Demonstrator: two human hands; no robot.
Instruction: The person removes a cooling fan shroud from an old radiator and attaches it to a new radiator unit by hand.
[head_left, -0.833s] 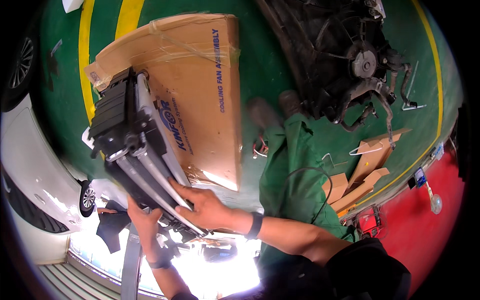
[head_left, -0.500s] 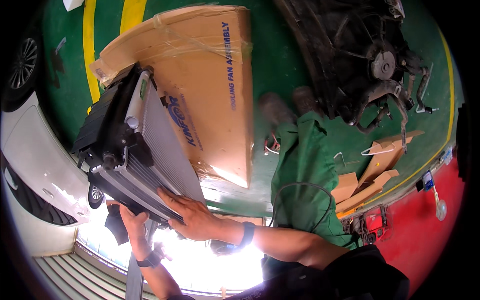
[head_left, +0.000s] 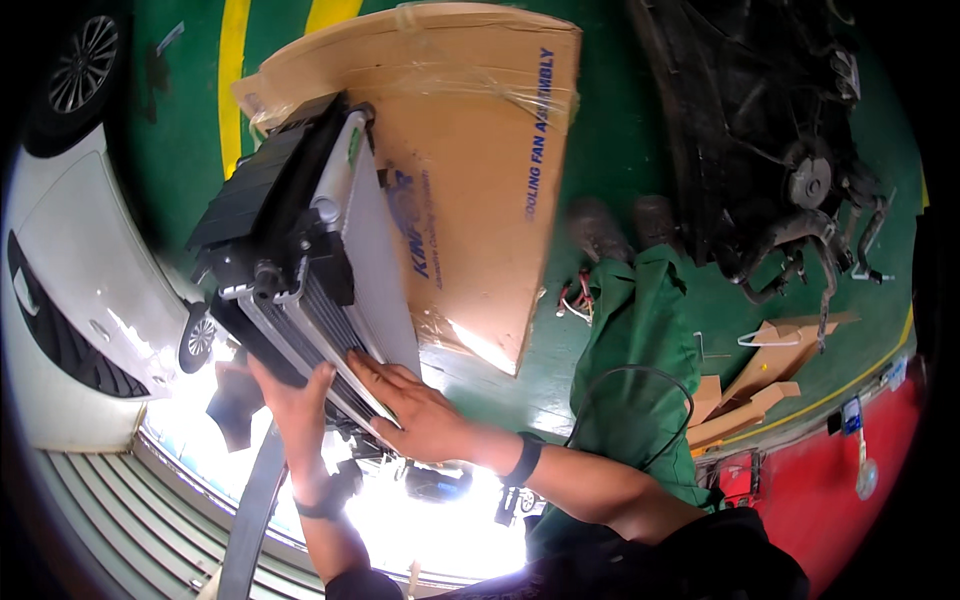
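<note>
I hold a radiator assembly [head_left: 270,210] with black end tanks, silver fins and a silver side cylinder; it stands tilted over a large flat cardboard box [head_left: 470,180]. My left hand [head_left: 298,405] grips the assembly's near left edge, thumb up and fingers partly hidden behind it. My right hand [head_left: 415,415] grips the near end from the right, its fingers lying over the silver rails.
A used black fan assembly with hoses [head_left: 760,150] lies at right, past my green-trousered legs [head_left: 630,360]. Cardboard scraps [head_left: 750,385] and a red machine [head_left: 738,478] sit lower right. A white car [head_left: 85,270] and a metal post [head_left: 250,510] are at left.
The box, fan and legs have shifted rightward in view. The radiator's upper end sits higher and further right, showing more fin face; my hands have moved slightly up, still on it.
</note>
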